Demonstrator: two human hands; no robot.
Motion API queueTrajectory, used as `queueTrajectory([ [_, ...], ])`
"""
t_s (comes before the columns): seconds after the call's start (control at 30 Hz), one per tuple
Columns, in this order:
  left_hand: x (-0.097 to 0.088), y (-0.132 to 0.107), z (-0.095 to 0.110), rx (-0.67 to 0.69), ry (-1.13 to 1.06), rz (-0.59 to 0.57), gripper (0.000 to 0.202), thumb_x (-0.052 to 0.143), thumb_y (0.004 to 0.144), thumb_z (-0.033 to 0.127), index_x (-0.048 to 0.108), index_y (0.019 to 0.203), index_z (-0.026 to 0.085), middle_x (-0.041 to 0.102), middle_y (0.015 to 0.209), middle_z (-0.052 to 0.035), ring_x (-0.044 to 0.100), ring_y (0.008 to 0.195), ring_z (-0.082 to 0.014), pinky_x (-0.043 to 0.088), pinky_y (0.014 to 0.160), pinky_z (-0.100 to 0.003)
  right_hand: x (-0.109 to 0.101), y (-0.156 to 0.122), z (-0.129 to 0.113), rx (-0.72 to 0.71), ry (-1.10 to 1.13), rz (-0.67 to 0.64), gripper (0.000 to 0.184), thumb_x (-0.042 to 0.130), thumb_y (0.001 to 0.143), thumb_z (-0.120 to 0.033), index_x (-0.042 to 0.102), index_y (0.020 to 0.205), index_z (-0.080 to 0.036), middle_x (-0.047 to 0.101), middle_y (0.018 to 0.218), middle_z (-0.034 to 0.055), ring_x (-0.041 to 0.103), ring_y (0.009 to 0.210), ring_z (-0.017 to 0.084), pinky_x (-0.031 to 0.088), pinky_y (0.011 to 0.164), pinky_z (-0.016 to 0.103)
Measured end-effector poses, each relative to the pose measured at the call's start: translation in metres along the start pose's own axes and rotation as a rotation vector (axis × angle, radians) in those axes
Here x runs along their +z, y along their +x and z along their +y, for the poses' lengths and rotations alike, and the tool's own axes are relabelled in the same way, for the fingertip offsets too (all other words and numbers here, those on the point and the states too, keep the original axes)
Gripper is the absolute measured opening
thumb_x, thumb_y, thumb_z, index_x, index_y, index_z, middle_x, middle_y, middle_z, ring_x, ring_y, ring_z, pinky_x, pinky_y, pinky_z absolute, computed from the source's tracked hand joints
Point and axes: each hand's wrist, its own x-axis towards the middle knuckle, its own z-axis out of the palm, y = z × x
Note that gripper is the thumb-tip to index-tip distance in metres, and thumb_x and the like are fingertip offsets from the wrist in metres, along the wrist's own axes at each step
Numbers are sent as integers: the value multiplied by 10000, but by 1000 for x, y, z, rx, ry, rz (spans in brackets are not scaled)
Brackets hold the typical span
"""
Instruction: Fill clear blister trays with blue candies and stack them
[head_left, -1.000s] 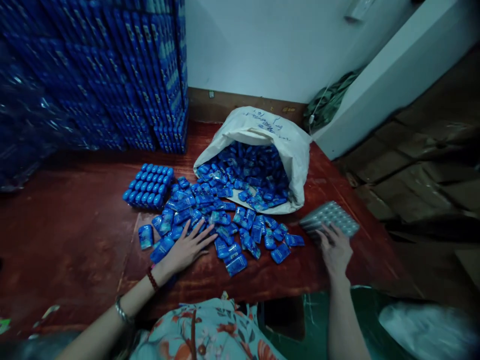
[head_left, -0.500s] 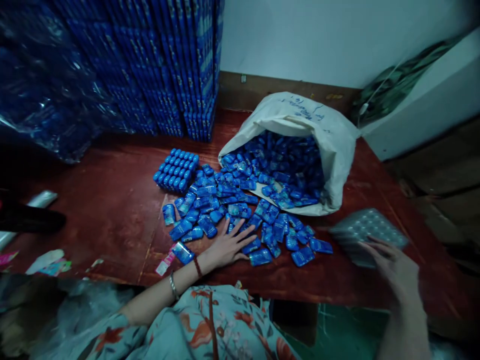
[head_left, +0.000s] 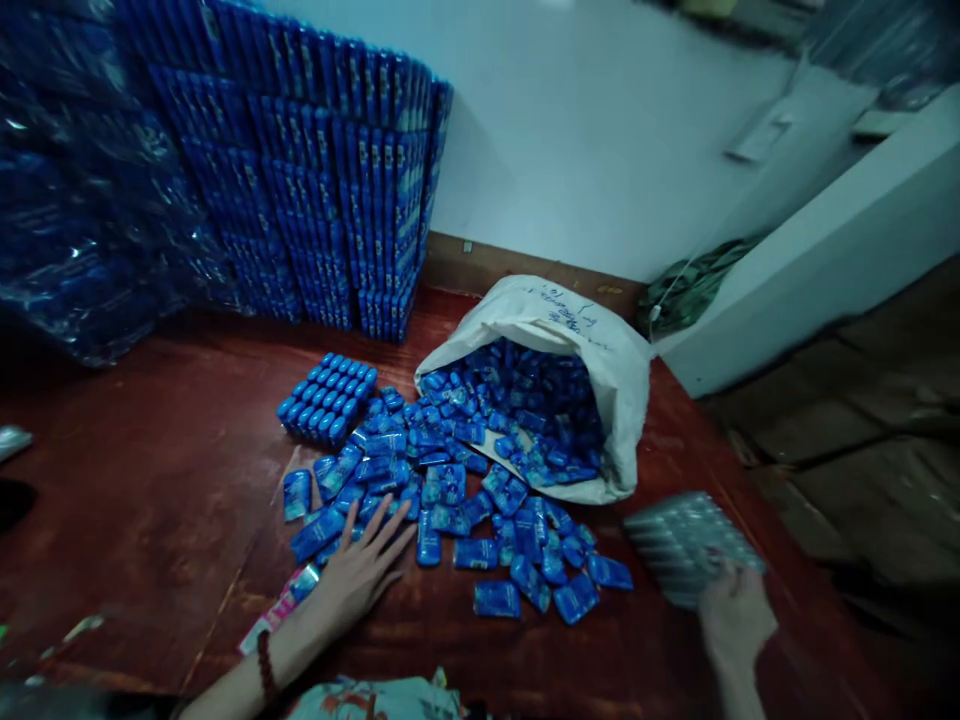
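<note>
Small blue shiny packets [head_left: 529, 530] lie in a loose pile, spilling from the mouth of a white sack [head_left: 626, 390] on its side. My left hand [head_left: 356, 570] rests with fingers spread at the pile's near left edge, its fingertips touching packets. At the right, my right hand [head_left: 735, 610] has its fingers closed on the near right edge of a clear plastic tray [head_left: 667, 550] with rows of moulded hollows. The tray is slightly blurred. Left of the pile, a neat block of blue packets [head_left: 319, 420] stands in tight rows.
A tall stack of blue packets [head_left: 300, 190] rises at the back left, beside a plastic-wrapped bulk [head_left: 82, 200]. The red tabletop [head_left: 165, 480] meets a pale wall [head_left: 555, 150] behind. Brown boxes [head_left: 825, 430] stand beyond the right edge. A pink-and-white scrap [head_left: 262, 625] lies near my left wrist.
My view has tilted up and shifted. My left hand has moved left over the pile's near edge, leaving packets to its right uncovered. My right hand still grips the tray.
</note>
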Motion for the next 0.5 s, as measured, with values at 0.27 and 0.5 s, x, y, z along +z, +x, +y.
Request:
queueTrajectory([
  [0.27,-21,-12,-56,-70,-76,-230,573,392,888,99,352,1386,378,273,1509,-71,189,1398,-324,66,1071,-655,-53,-17,-116,-37,364,311,218,371,896,-380,534,954,-248,619,1046,183,603,991,343,477,796,511],
  [0.5,-32,-17,-64,-124,-329,-63,393,384,943,214,462,1328,232,547,1318,-79,407,1301,-217,235,1110,-508,-74,-168,-231,-971,854,-644,176,331,947,-230,478,851,-211,660,1058,100,561,1139,204,443,987,471],
])
